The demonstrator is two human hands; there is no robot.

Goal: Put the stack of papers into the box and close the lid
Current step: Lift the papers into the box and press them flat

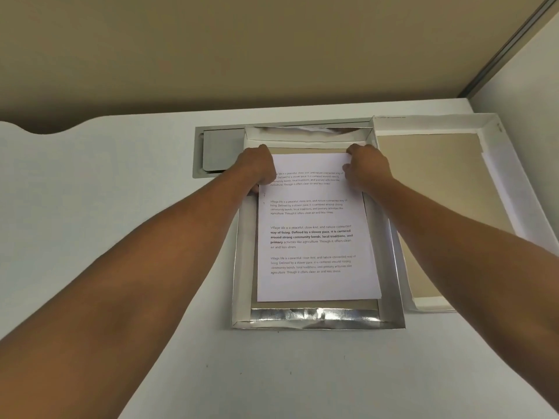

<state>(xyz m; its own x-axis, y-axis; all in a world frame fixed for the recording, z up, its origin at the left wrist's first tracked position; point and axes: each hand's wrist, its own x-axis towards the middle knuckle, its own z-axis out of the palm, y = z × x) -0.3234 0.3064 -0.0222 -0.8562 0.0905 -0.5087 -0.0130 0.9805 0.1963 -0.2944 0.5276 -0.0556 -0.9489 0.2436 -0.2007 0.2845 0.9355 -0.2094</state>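
Observation:
A stack of white printed papers (317,237) lies inside a shallow box (314,320) with silver foil walls, in the middle of the table. My left hand (257,167) grips the stack's far left corner. My right hand (367,167) grips its far right corner. Both hands curl over the paper's edges. The near end of the stack rests flat on the box floor. The box's lid (438,213), white with a tan inside, lies upturned just right of the box and touches its wall.
A white table (121,207) carries everything. A grey metal cable hatch (217,152) is set into the table behind the box's left corner. A beige partition wall (242,49) rises behind the table, and a white wall (529,71) stands at the right.

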